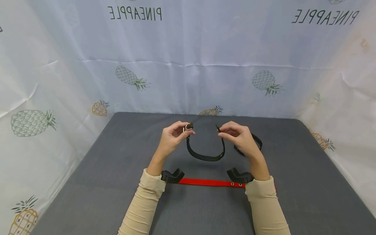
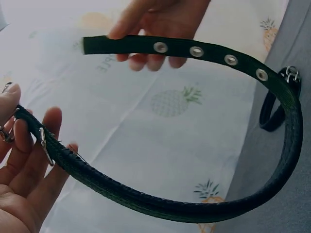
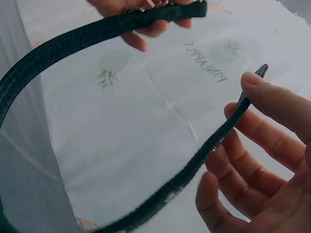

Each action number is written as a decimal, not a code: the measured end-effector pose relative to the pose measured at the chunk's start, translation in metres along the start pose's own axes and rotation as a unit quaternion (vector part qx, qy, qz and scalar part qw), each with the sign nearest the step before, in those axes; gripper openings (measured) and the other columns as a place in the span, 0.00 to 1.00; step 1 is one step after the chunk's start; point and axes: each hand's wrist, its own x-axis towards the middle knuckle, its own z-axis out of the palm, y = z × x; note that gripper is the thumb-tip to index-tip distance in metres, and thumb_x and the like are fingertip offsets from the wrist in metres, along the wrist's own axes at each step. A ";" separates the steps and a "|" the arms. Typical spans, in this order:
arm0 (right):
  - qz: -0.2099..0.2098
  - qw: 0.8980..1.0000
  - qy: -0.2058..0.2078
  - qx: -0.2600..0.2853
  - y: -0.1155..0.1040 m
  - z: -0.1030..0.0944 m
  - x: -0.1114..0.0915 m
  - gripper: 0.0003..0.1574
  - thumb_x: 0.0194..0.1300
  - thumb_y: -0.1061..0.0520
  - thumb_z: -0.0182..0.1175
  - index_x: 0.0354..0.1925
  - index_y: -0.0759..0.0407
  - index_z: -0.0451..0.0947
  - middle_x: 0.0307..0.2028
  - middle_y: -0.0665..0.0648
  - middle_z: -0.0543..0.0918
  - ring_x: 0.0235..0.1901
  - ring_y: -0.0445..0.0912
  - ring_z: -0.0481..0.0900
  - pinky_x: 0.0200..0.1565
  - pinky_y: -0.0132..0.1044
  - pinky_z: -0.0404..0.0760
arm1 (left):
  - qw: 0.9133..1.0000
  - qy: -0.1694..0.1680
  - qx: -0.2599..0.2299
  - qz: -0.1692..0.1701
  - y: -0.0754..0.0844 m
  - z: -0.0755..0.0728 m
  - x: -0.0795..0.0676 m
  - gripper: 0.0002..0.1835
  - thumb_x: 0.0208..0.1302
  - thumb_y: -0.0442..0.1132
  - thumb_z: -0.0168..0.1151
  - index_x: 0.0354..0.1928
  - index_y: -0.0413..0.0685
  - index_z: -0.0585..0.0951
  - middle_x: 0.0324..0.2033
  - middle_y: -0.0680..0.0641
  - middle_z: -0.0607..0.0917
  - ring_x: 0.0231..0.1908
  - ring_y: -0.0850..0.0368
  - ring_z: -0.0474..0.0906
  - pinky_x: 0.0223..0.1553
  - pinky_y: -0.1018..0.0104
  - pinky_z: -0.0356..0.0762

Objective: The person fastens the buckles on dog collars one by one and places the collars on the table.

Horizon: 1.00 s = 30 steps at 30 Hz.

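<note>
A dark buckle collar point(image 1: 206, 158) hangs in a U between both hands, raised over the table. My left hand point(image 1: 170, 138) pinches its buckle end between thumb and fingers; a metal buckle point(image 2: 46, 147) shows beside the fingers in the left wrist view. The tip with several metal eyelets point(image 2: 231, 60) is pinched by my right hand point(image 1: 242, 138), thumb on one face and fingers behind. In the right wrist view, the strap point(image 3: 180, 177) runs from these fingertips down and out of the frame.
A red collar point(image 1: 205, 182) with eyelets lies flat across the grey table point(image 1: 97, 195), partly under the wrists. Behind the right hand lies another dark collar point(image 1: 258, 139), curled in a loop. A pineapple-print curtain point(image 1: 188, 88) encloses the back and sides.
</note>
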 end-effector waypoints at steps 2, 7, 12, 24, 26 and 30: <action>0.003 1.000 -0.008 0.017 -0.002 0.004 0.001 0.08 0.63 0.63 0.63 0.42 0.64 0.81 0.37 0.33 0.82 0.38 0.30 0.81 0.42 0.25 0.80 | 1.000 -0.002 -0.004 -0.019 0.001 0.001 -0.001 0.24 0.63 0.40 0.65 0.48 0.20 0.76 0.33 0.60 0.80 0.36 0.71 0.83 0.38 0.78 0.79; -0.008 0.996 -0.047 0.069 -0.005 0.011 0.005 0.11 0.66 0.62 0.60 0.44 0.69 0.77 0.33 0.37 0.85 0.34 0.34 0.84 0.43 0.27 0.82 | 0.998 -0.024 0.022 -0.060 0.005 0.003 0.000 0.16 0.61 0.31 0.64 0.47 0.25 0.78 0.33 0.54 0.82 0.33 0.69 0.83 0.39 0.74 0.82; -0.014 0.996 -0.056 0.071 -0.006 0.016 0.005 0.10 0.67 0.61 0.59 0.43 0.69 0.75 0.30 0.40 0.83 0.28 0.37 0.81 0.38 0.30 0.82 | 0.991 -0.068 0.097 -0.061 0.006 0.002 -0.002 0.11 0.60 0.27 0.64 0.44 0.31 0.82 0.32 0.40 0.82 0.30 0.70 0.78 0.35 0.72 0.79; 0.007 0.999 -0.038 0.007 -0.011 0.024 0.003 0.16 0.61 0.55 0.66 0.41 0.67 0.82 0.33 0.48 0.83 0.26 0.36 0.76 0.30 0.32 0.75 | 0.966 -0.121 0.228 -0.006 0.006 -0.001 -0.003 0.09 0.56 0.31 0.69 0.40 0.40 0.85 0.31 0.44 0.84 0.30 0.61 0.76 0.35 0.71 0.80; 0.014 0.999 -0.041 -0.001 -0.011 0.025 0.003 0.14 0.60 0.58 0.67 0.42 0.67 0.83 0.36 0.53 0.84 0.27 0.36 0.77 0.32 0.31 0.76 | 0.964 -0.122 0.236 0.006 0.005 -0.001 -0.003 0.09 0.55 0.30 0.69 0.40 0.40 0.85 0.31 0.44 0.84 0.30 0.60 0.77 0.36 0.70 0.80; 0.017 0.999 -0.047 -0.012 -0.011 0.028 0.004 0.12 0.59 0.63 0.66 0.42 0.67 0.82 0.39 0.65 0.84 0.29 0.35 0.78 0.32 0.30 0.77 | 0.958 -0.123 0.258 0.027 0.004 -0.001 -0.002 0.09 0.55 0.31 0.70 0.39 0.40 0.85 0.30 0.45 0.84 0.29 0.59 0.76 0.34 0.71 0.80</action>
